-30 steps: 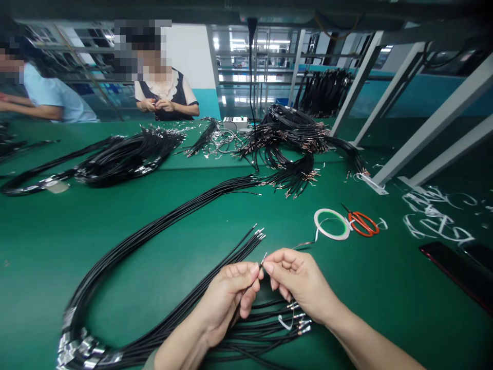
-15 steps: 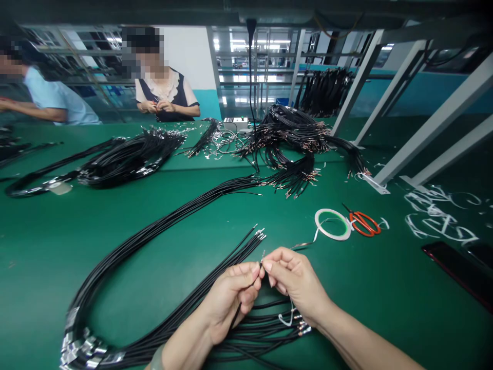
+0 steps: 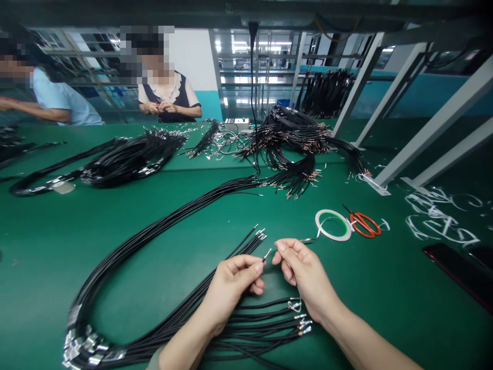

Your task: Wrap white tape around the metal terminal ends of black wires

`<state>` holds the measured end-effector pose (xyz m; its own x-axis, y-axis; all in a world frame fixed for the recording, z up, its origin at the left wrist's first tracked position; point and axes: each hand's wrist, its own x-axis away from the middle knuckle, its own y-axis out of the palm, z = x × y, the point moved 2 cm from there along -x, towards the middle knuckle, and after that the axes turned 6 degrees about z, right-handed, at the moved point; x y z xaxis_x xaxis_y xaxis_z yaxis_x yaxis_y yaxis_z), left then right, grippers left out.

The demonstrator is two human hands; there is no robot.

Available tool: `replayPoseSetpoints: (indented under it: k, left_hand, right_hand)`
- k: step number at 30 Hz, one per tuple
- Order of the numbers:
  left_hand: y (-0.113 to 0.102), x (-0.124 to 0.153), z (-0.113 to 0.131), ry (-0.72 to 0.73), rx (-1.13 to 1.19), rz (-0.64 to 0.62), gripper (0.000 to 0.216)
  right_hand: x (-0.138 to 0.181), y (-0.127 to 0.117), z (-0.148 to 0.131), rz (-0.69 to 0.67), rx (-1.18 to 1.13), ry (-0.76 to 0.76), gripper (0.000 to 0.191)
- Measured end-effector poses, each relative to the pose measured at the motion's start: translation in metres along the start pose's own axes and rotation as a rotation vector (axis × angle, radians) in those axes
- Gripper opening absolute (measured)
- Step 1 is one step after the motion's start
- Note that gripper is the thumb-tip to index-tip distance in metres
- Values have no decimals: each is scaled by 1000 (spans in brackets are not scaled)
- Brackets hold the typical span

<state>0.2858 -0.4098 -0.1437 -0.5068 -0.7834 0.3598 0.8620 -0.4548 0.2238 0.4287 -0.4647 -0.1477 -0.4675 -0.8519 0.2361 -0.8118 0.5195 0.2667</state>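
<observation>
One black cable (image 3: 264, 259) sits pinched in the left hand (image 3: 234, 280) above the worktop (image 3: 165, 267), its metal tip (image 3: 267, 253) freed as the right hand (image 3: 302, 270), contents unclear, has drawn away.

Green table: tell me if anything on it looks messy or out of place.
The white strips at the right look untidy: they lie loose and tangled, like scraps, to the right of the scissors. One black cable also strays from the near side of its bundle.
</observation>
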Motion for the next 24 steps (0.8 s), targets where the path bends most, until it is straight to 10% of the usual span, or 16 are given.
replayPoseSetpoints:
  k: [15,24]
  left_hand:
    - [-1,7,-4,499,-449,181,10]
    - [4,9,2,226,-199,133,17]
  right_hand:
    - [7,2,1,-110,198,-126,18]
    - [2,-2,-5,-310,154,-115,13]
